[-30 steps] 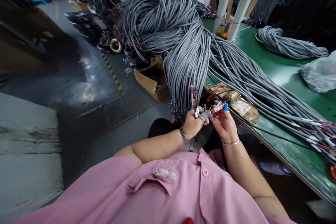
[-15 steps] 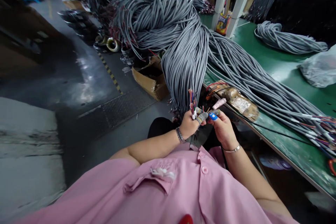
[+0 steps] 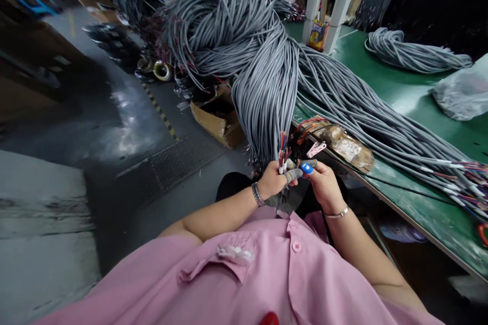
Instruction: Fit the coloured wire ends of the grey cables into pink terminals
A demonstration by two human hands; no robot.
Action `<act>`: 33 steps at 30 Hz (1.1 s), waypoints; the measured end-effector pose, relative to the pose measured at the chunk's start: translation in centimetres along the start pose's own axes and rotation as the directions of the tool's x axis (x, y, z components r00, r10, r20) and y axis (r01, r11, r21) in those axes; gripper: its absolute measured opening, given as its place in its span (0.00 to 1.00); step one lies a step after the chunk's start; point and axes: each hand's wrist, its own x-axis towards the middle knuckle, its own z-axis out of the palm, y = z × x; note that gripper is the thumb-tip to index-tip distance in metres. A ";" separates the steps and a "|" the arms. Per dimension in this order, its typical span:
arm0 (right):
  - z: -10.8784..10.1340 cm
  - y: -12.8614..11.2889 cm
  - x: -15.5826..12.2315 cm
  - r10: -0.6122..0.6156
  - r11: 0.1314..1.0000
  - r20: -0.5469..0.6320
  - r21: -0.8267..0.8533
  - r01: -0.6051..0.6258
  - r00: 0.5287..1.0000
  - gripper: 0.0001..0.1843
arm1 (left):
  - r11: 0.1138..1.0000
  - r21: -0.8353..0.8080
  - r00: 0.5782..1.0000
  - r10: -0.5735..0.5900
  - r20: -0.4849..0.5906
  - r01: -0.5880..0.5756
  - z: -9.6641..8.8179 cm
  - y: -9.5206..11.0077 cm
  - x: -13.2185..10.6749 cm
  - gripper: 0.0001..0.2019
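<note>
Grey-jacketed cable end with red and white wire tips (image 3: 282, 155) pinched upright in the left hand (image 3: 271, 181), right hand (image 3: 324, 185) fingers (image 3: 306, 167) closed on its strands just beside, hanging grey cable bundle (image 3: 267, 91) directly above, green counter (image 3: 415, 213) to the right.

Cardboard box (image 3: 219, 119) on floor; plastic bag (image 3: 459, 94) on table (image 3: 419, 208).
</note>
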 end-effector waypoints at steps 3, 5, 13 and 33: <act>-0.3 0.3 0.1 0.038 0.998 -0.024 0.045 -0.037 0.999 0.08 | 1.000 -0.019 1.000 -0.005 -0.029 0.004 0.2 0.1 0.0 0.18; -0.3 0.3 0.2 0.056 0.996 -0.025 0.074 -0.054 0.998 0.09 | 1.000 -0.028 0.999 0.003 -0.043 -0.004 0.3 -0.1 0.1 0.18; -0.1 -0.2 0.4 0.146 0.966 0.003 0.213 -0.144 0.989 0.11 | 0.999 -0.046 0.995 0.016 -0.095 -0.021 0.4 -0.8 0.2 0.17; 0.0 -0.3 0.2 0.210 0.902 0.118 0.361 -0.238 0.971 0.11 | 0.992 -0.127 1.000 -0.009 0.002 0.009 0.6 0.4 0.3 0.18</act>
